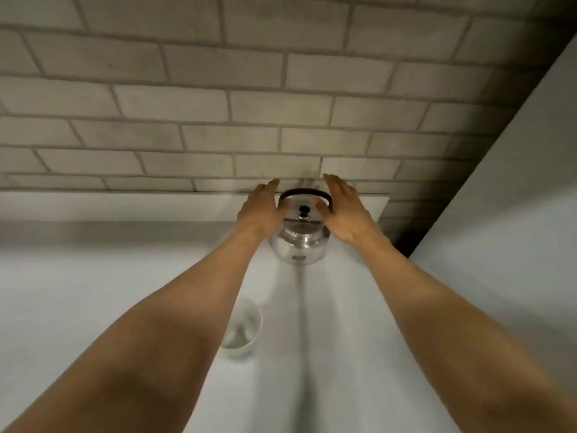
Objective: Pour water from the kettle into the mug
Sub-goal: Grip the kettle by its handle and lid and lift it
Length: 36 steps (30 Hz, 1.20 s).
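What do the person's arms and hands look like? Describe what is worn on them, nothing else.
Both arms are bare from the frame's bottom edge to the wrists: no sleeves, watch, bracelets or gloves in view. The left hand and right hand are bare too, and no rings can be made out, though the picture is soft. No markings show on either forearm.

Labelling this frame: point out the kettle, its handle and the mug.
kettle (298, 250): head view, shiny lower body.
handle (304, 192): head view, top of black arch.
mug (246, 320): head view, inner wall.
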Motion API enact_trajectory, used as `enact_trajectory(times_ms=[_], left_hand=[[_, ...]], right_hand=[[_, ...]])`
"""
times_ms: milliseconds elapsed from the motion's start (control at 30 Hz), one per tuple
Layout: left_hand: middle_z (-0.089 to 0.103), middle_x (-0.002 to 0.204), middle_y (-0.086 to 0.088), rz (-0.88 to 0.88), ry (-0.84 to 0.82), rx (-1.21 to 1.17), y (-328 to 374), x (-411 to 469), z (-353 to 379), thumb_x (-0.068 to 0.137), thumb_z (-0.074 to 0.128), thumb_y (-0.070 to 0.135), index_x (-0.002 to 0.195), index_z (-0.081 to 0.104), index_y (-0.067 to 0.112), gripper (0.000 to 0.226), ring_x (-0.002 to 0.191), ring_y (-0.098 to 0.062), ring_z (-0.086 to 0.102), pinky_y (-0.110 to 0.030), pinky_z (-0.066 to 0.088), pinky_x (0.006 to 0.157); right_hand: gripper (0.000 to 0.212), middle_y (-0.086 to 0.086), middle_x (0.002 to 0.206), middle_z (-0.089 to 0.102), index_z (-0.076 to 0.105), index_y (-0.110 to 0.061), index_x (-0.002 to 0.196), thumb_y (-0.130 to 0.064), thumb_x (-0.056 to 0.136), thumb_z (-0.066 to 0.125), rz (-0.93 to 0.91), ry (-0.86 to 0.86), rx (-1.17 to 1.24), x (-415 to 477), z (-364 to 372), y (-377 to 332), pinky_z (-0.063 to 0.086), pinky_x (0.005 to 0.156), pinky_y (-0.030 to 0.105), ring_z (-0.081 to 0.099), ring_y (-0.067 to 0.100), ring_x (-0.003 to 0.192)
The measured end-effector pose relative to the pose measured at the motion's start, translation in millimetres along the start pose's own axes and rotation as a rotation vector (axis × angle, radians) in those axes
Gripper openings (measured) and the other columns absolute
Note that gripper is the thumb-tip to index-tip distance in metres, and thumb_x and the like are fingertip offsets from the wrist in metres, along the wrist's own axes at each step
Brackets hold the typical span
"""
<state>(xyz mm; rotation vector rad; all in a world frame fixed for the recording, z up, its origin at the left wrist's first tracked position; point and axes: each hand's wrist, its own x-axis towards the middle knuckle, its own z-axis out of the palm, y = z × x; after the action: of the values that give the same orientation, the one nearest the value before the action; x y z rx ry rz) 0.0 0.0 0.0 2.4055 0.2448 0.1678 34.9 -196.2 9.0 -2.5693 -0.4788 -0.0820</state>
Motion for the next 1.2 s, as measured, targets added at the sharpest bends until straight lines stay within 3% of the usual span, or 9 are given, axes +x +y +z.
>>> enact_trajectory(times_ms=[167,267,400,567,667,733,833,900,1200], left_hand=[[0.045,0.162,-0.013,-0.047,-0.035,-0.043,-3.6,25.2,19.9,0.108,0.054,0.036,0.162,0.036,0.017,0.061,0.152,-0.032,0.039,-0.044,0.033,0.123],[0.064,0.144,-0.014,-0.067,-0.031,-0.078,-7.4,29.1,25.4,0.108,0.054,0.031,0.151,0.053,0.019,0.044,0.127,-0.034,0.063,-0.041,0.048,0.109],[0.072,0.128,-0.011,-0.075,0.024,-0.091,-11.7,29.1,33.7,0.109,0.048,0.02,0.141,0.064,0.023,0.036,0.114,-0.033,0.067,-0.029,0.047,0.091],[0.072,0.126,-0.013,-0.071,0.002,-0.058,-4.5,23.9,25.7,0.108,0.049,0.02,0.14,0.066,0.022,0.036,0.109,-0.036,0.069,-0.043,0.054,0.1],[0.072,0.129,-0.01,-0.053,-0.011,-0.092,2.7,8.5,12.0,0.108,0.053,0.026,0.142,0.062,0.024,0.035,0.104,-0.034,0.073,-0.046,0.056,0.098],[0.069,0.135,-0.004,-0.026,0.046,-0.093,9.2,-11.6,1.8,0.106,0.057,0.036,0.145,0.058,0.026,0.04,0.111,-0.03,0.071,-0.045,0.056,0.099],[0.066,0.134,-0.001,0.19,0.24,0.061,17.1,-60.0,-10.1,0.099,0.065,0.045,0.141,0.06,0.026,0.046,0.119,-0.026,0.064,-0.042,0.057,0.088],[0.064,0.13,0.0,0.332,0.251,0.104,20.9,-94.2,-14.3,0.096,0.068,0.048,0.136,0.063,0.025,0.046,0.117,-0.026,0.061,-0.042,0.057,0.08],[0.042,0.163,0.003,0.392,0.16,0.09,47.6,-188.0,4.9,0.099,0.047,0.062,0.158,0.042,0.021,0.072,0.141,-0.023,0.044,-0.038,0.042,0.111]], right_hand=[[0.064,0.003,0.171,0.028,0.028,-0.02,0.164,-0.048,0.108,0.042,-0.076,-0.062,0.038,38.1,13.1,23.3,0.031,0.118,0.048,0.023,0.027,0.156],[0.057,0.006,0.161,0.044,0.036,-0.021,0.16,-0.043,0.108,0.044,-0.143,-0.135,0.086,50.4,23.4,29.6,0.036,0.115,0.045,0.038,0.03,0.147],[0.04,0.004,0.124,0.067,0.06,-0.025,0.143,-0.038,0.107,0.047,-0.197,-0.124,0.143,61.9,34.6,31.8,0.041,0.09,0.028,0.06,0.024,0.115],[0.017,-0.018,0.1,0.068,0.068,-0.039,0.115,-0.038,0.105,0.054,-0.16,-0.112,0.263,55.0,25.9,27.1,0.037,0.076,0.002,0.062,-0.001,0.093],[0.011,-0.023,0.094,0.067,0.065,-0.04,0.109,-0.039,0.104,0.055,-0.18,-0.073,0.271,38.9,12.2,19.1,0.038,0.072,0.002,0.059,-0.017,0.087],[0.013,-0.021,0.094,0.069,0.067,-0.037,0.108,-0.041,0.103,0.056,-0.196,-0.043,0.275,27.3,-1.0,9.3,0.039,0.069,0.005,0.061,-0.014,0.086],[0.022,-0.019,0.096,0.073,0.072,-0.032,0.109,-0.047,0.1,0.059,-0.188,0.026,0.28,7.0,-27.0,-9.9,0.04,0.067,0.005,0.064,-0.009,0.088],[0.027,-0.018,0.098,0.075,0.074,-0.033,0.11,-0.052,0.096,0.06,-0.182,0.073,0.265,-7.6,-43.8,-22.3,0.04,0.068,0.005,0.066,-0.006,0.09],[0.035,-0.015,0.104,0.078,0.079,-0.03,0.113,-0.055,0.094,0.062,-0.234,0.087,0.182,-90.4,-85.0,-53.7,0.053,0.089,0.029,0.069,0.005,0.1]])
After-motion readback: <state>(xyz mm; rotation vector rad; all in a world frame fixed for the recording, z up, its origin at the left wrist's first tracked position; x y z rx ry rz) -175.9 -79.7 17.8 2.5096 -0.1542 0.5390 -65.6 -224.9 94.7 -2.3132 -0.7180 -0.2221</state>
